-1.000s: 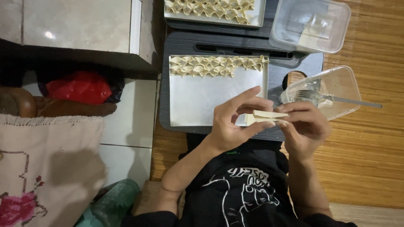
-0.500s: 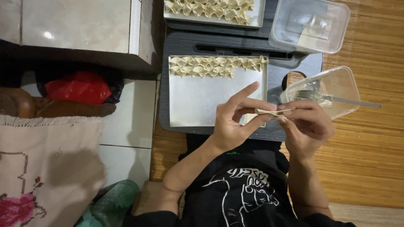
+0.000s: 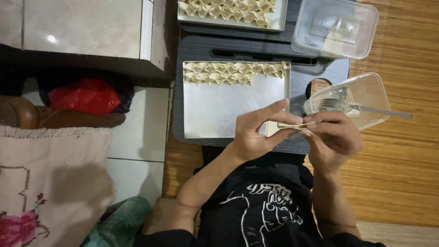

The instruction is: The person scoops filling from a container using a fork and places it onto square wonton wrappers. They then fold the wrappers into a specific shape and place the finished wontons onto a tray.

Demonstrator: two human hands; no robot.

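Folded flatter than a second ago, the pale dough wrapper (image 3: 292, 125) now sits pinched thin between the left hand (image 3: 256, 135) and right hand (image 3: 331, 137), both closed on it above the metal tray's (image 3: 228, 110) near right corner; shaped pieces (image 3: 233, 73) fill only the far row, leaving bare room; the clear tub (image 3: 361, 98) with fork (image 3: 366, 109) crowds the right.

A home floor: woven mat (image 3: 402, 174) at right, white tiles (image 3: 137, 137) centre-left, embroidered cloth (image 3: 45, 183) lower left.
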